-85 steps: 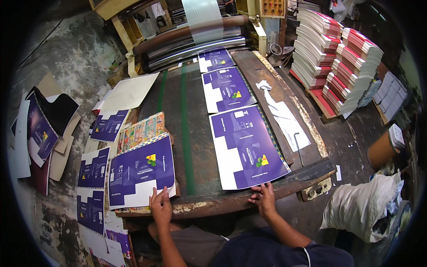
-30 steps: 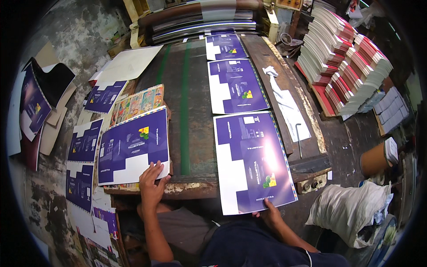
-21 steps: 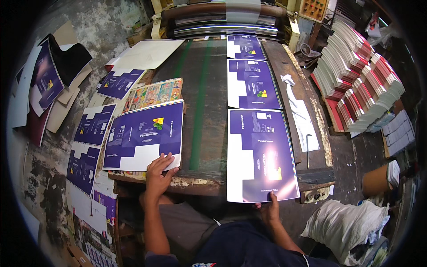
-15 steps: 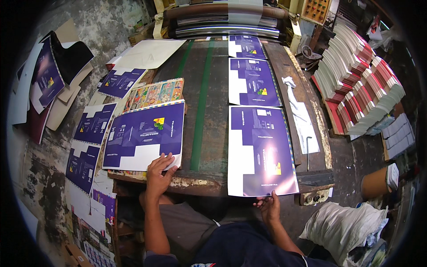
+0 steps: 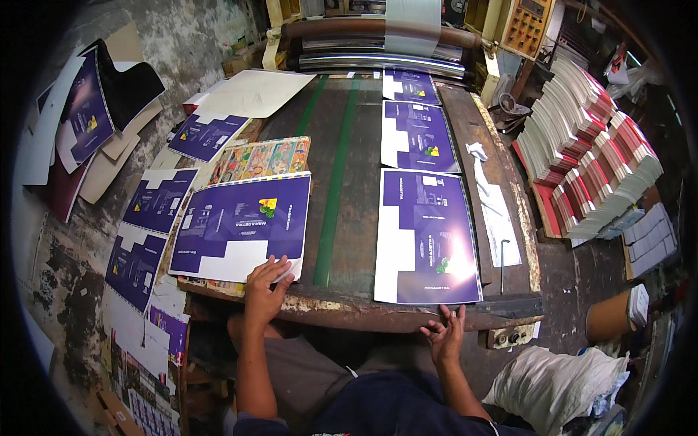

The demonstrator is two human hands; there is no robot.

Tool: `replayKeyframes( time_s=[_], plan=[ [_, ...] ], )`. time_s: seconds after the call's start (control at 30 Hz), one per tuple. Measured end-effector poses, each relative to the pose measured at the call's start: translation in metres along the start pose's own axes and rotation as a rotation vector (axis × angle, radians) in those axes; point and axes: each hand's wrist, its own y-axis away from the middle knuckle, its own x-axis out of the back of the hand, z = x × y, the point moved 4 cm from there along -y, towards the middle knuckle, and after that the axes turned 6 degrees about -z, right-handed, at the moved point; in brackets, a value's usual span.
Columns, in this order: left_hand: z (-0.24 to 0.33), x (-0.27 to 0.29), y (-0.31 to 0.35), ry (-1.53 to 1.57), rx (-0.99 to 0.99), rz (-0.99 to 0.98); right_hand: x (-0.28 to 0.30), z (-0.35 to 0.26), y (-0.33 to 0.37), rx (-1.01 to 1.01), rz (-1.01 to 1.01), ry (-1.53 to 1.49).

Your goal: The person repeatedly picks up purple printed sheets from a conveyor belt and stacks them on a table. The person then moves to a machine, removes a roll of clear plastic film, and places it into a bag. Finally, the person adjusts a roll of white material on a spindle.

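Observation:
My left hand (image 5: 267,285) lies on the near right corner of a purple and white printed sheet (image 5: 247,225), its fingers flat on the white margin and its thumb apart. That sheet tops a pile on the left of the machine's table. At the table's front edge, my right hand (image 5: 446,333) is empty with its fingers apart. Just beyond its fingertips, a like printed sheet (image 5: 432,240) lies flat. Two more such sheets, a middle one (image 5: 418,136) and a far one (image 5: 411,87), run ahead of it in a row to the rollers (image 5: 382,62).
A white cloth (image 5: 494,218) and a thin bent metal rod (image 5: 503,265) lie along the table's right side. Tall paper stacks (image 5: 563,131) stand at the right, above a white sack (image 5: 556,385). A control box (image 5: 527,25) hangs far right. Loose sheets (image 5: 80,116) lean at the left wall.
The nearest sheet on the right has slid away from me toward the rollers. My right hand has come off its near edge and spread its fingers. My left hand has stayed at its corner.

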Motion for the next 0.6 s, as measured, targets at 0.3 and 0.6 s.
replayKeyframes(
  time_s=[0.3,0.6],
  plan=[
    [0.001,-0.002,-0.001,0.057,0.021,0.039,-0.013,-0.013,-0.025,0.091,0.027,-0.018],
    [-0.02,0.016,-0.009,1.016,0.373,0.453,-0.028,-0.005,-0.029,-0.076,-0.197,0.047]
  ],
)
